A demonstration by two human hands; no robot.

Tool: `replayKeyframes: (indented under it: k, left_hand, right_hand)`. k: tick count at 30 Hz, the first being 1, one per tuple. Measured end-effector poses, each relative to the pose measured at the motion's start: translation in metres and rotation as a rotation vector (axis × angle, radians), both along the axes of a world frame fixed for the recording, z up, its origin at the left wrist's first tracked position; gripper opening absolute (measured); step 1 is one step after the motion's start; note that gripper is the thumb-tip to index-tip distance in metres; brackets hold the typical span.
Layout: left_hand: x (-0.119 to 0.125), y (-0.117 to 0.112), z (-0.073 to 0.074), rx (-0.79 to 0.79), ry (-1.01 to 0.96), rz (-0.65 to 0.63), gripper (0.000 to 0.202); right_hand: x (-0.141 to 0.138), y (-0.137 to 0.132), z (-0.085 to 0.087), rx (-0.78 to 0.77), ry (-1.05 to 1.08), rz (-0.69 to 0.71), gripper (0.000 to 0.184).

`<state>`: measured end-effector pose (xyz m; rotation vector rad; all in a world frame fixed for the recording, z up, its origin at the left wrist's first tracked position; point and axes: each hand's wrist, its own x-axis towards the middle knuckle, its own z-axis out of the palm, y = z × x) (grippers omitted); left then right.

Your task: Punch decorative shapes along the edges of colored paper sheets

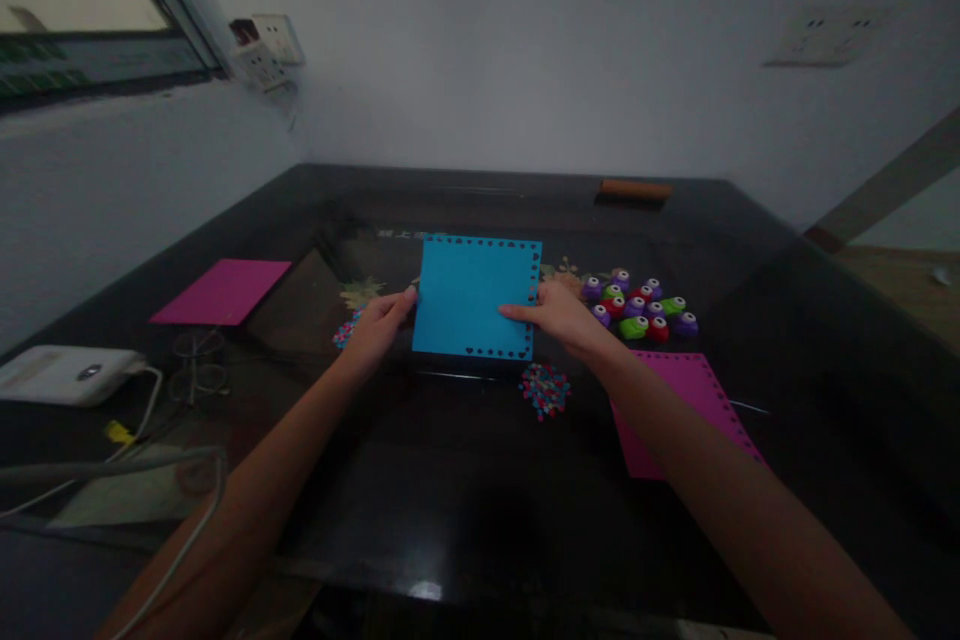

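A square sheet of blue paper (469,295) is held up above the dark table between my two hands. Small shapes are punched along its top edge, its right edge and part of its bottom edge. My left hand (381,318) pinches the left edge. On the right edge my right hand (559,313) is closed, its index finger lying across the front of the sheet. Below the paper's lower right corner lies a pile of tiny coloured cut-outs (546,391). Several purple, green and red craft punches (634,327) stand beyond my right hand.
A pink sheet with punched edges (697,390) lies partly under my right forearm. Another pink sheet (225,291) is at the left, near eyeglasses (198,365) and a white device (67,375) with a cable. More cut-outs (346,328) lie by my left hand. An orange-brown roll (635,189) is at the back.
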<state>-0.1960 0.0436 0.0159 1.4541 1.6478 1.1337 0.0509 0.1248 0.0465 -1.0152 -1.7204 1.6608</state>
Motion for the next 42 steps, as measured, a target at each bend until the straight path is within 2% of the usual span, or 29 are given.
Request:
replayKeyframes:
  k: [3, 6, 10, 14, 18, 23, 26, 30, 34, 39, 42]
  left_hand:
    - [0.008, 0.002, -0.005, 0.044, -0.052, -0.021, 0.055]
    - [0.017, 0.003, -0.008, 0.054, -0.047, -0.079, 0.050]
    - [0.027, 0.007, -0.013, 0.088, 0.029, -0.136, 0.039]
    - [0.033, 0.021, -0.016, 0.141, 0.155, -0.151, 0.030]
    - [0.038, 0.053, -0.018, 0.218, 0.305, -0.099, 0.026]
    - [0.039, 0.104, -0.027, 0.260, 0.457, -0.032, 0.039]
    - [0.036, 0.121, -0.033, 0.254, 0.507, -0.033, 0.036]
    - [0.030, 0.123, -0.039, 0.252, 0.527, -0.034, 0.023]
    - [0.029, 0.116, -0.040, 0.236, 0.493, -0.022, 0.024]
    - [0.039, 0.108, -0.031, 0.206, 0.382, -0.003, 0.032]
    - [0.051, 0.102, -0.022, 0.197, 0.276, -0.047, 0.033]
  right_hand:
    - [0.024, -0.002, 0.000, 0.016, 0.059, -0.081, 0.029]
    - [0.055, -0.010, 0.000, -0.088, 0.093, -0.179, 0.032]
    - [0.088, -0.029, -0.004, -0.201, 0.148, -0.366, 0.031]
    - [0.106, -0.045, -0.012, -0.232, 0.159, -0.472, 0.025]
    - [0.110, -0.051, -0.021, -0.237, 0.197, -0.515, 0.024]
    - [0.108, -0.055, -0.027, -0.239, 0.191, -0.445, 0.028]
    - [0.107, -0.058, -0.028, -0.239, 0.199, -0.433, 0.028]
    - [0.105, -0.061, -0.027, -0.258, 0.201, -0.394, 0.023]
    - [0.103, -0.064, -0.026, -0.273, 0.242, -0.394, 0.022]
    - [0.101, -0.065, -0.022, -0.302, 0.267, -0.440, 0.027]
    - [0.101, -0.065, -0.021, -0.295, 0.262, -0.461, 0.026]
